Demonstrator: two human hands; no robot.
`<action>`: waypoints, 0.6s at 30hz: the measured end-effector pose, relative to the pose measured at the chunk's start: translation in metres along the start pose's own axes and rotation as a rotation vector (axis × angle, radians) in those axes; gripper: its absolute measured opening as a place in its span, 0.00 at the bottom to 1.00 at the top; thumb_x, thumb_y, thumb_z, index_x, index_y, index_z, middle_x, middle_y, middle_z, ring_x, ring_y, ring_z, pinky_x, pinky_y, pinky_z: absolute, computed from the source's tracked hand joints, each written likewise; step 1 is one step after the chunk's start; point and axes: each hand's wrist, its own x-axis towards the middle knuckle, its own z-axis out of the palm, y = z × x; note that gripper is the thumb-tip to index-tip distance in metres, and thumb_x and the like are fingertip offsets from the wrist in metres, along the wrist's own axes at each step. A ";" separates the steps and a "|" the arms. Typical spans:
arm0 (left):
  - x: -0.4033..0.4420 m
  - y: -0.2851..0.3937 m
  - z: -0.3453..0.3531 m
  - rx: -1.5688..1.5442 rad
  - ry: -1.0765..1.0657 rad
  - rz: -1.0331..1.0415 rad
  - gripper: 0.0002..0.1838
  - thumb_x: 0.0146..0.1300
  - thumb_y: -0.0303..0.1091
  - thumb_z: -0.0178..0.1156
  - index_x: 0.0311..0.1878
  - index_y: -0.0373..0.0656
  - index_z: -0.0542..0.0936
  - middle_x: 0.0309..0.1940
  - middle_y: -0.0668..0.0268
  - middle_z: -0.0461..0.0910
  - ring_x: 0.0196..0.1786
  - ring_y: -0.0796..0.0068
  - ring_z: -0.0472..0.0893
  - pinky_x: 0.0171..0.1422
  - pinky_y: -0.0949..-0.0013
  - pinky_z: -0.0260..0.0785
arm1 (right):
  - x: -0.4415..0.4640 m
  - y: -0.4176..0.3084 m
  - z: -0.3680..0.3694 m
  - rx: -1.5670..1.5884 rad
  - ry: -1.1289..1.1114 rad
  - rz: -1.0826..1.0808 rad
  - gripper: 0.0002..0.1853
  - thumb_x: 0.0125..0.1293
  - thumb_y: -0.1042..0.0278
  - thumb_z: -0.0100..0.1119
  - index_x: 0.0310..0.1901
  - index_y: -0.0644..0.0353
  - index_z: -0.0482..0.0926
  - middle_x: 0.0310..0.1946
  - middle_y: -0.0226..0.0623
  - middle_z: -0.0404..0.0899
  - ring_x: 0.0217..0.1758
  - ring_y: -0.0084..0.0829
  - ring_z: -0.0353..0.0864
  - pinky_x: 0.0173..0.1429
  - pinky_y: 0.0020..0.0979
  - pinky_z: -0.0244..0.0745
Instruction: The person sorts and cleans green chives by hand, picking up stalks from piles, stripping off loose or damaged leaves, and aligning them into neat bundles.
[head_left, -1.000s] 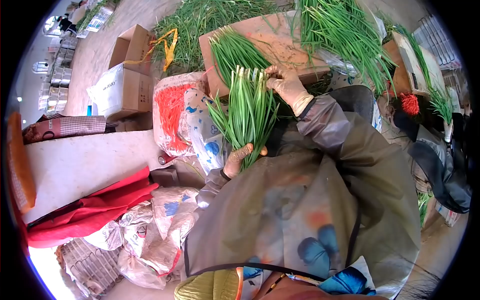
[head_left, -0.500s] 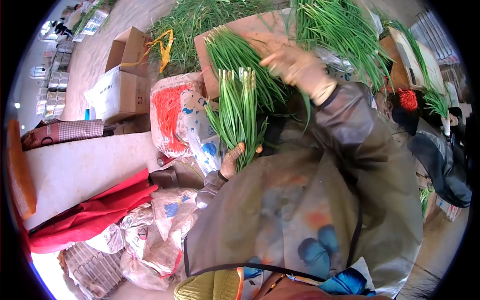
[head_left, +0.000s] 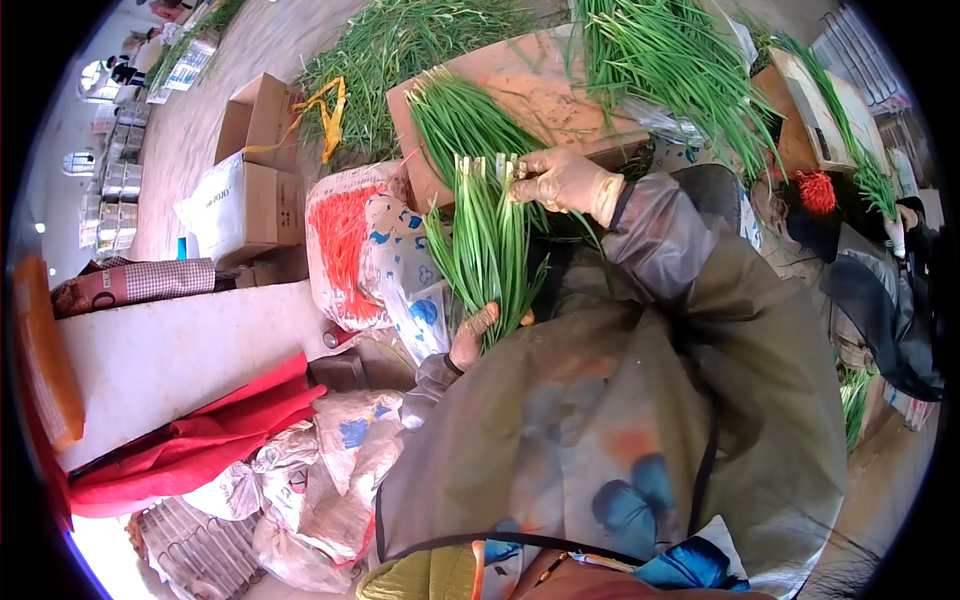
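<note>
Upright in front of my lap stands a bunch of garlic chives [head_left: 485, 240], pale cut ends up and green leaves down. My left hand [head_left: 472, 335] is closed around its lower leafy part; some fingers are hidden behind the leaves. At the upper right of the bunch, my gloved right hand [head_left: 568, 182] has its fingers pinched on the pale ends of the stalks. Just behind lies a loose heap of chives [head_left: 465, 115] on a brown board [head_left: 535, 85]. A larger chive pile [head_left: 670, 75] rests at the board's right side.
On the left are a sack with red ties [head_left: 342, 235], an open cardboard box [head_left: 270, 205] and a white board [head_left: 190, 350] with red cloth [head_left: 210, 430]. Loose greens [head_left: 400, 45] cover the floor behind. A co-worker's hand [head_left: 905, 217] holds chives at the right.
My right hand has come down and left from above the board to the top of the bunch. The chive heap on the board looks smaller. My left hand keeps its grip.
</note>
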 end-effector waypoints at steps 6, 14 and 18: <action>0.001 -0.004 -0.012 0.015 -0.051 -0.047 0.27 0.58 0.54 0.56 0.42 0.35 0.75 0.34 0.61 0.78 0.35 0.70 0.77 0.40 0.68 0.70 | -0.009 -0.012 -0.033 0.477 0.155 -0.074 0.09 0.53 0.66 0.62 0.34 0.59 0.77 0.13 0.22 0.61 0.12 0.18 0.57 0.16 0.23 0.51; -0.005 0.006 -0.002 0.015 -0.008 -0.040 0.27 0.57 0.54 0.57 0.43 0.35 0.75 0.34 0.62 0.78 0.34 0.71 0.77 0.40 0.70 0.69 | -0.001 -0.004 -0.087 -1.437 0.484 -0.094 0.22 0.57 0.50 0.57 0.48 0.55 0.77 0.43 0.43 0.78 0.46 0.44 0.77 0.51 0.36 0.71; -0.001 0.001 -0.005 0.041 -0.067 -0.066 0.26 0.58 0.53 0.56 0.42 0.35 0.76 0.36 0.61 0.78 0.37 0.70 0.77 0.44 0.69 0.69 | 0.009 -0.041 -0.030 -0.914 0.125 -0.239 0.19 0.60 0.50 0.54 0.44 0.55 0.78 0.39 0.42 0.79 0.45 0.39 0.77 0.48 0.34 0.70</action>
